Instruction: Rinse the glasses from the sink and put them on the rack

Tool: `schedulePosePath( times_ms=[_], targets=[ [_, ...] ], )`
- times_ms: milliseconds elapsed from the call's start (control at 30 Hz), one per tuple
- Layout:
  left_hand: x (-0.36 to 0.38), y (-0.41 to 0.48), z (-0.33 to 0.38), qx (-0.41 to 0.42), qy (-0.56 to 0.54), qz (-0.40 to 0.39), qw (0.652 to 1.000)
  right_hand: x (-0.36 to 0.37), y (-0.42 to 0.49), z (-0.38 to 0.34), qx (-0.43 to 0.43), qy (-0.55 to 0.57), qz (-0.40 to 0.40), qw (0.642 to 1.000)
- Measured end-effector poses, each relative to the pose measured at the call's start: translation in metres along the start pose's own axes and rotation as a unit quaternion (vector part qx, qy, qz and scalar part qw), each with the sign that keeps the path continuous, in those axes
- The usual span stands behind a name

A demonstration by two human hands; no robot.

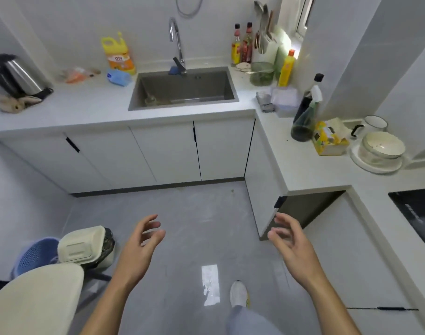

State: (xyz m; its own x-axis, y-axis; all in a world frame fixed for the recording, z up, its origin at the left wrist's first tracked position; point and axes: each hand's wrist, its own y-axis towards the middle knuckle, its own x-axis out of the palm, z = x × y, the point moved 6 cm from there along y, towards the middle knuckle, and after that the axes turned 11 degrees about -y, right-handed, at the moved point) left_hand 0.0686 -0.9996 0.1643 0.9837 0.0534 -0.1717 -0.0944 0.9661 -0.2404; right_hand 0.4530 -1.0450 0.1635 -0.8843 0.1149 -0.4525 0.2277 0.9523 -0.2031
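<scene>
Sink [186,86]: set in the counter [85,106], well apart from both hands.
Glasses [150,99]: low in the sink's front-left corner; clear, blurred shapes, number cannot be told.
Faucet [176,39]: behind the sink, spout arched over the basin.
Left hand [140,245]: in the air over the floor [194,209], well short of the sink; fingers [149,220] loosely spread and bent, holding nothing.
Right hand [291,240]: level with the left, same side of the sink; fingers [282,217] apart, lightly curved, holding nothing.
Yellow jug [118,53]: on the counter, near the sink's back-left corner.
Kettle [15,74]: far left of the sink.

Sink [182,87] in counter [85,110]; kettle [18,74] left, bottles [241,44] right.
</scene>
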Motion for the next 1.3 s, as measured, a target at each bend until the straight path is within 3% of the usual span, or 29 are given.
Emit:
schedulePosePath(
  times_ms=[533, 1033, 1300],
  targets=[
    [0.031, 0.119, 0.044, -0.021, -0.063, 0.099, 0.993, 0.024, 0.211, -0.063, -0.056, -0.054, -0.122, 0.989],
    [-0.026, 0.391, 0.102, 0.011, -0.037, 0.013, 0.999, 0.104, 0.378, -0.148, -0.021, -0.048, -0.045, 0.998],
    [-0.066, 0.466, 0.105, -0.014, -0.040, 0.024, 0.999, 0.158, 0.463, -0.207, -0.041, -0.063, -0.070, 0.995]
  ],
)
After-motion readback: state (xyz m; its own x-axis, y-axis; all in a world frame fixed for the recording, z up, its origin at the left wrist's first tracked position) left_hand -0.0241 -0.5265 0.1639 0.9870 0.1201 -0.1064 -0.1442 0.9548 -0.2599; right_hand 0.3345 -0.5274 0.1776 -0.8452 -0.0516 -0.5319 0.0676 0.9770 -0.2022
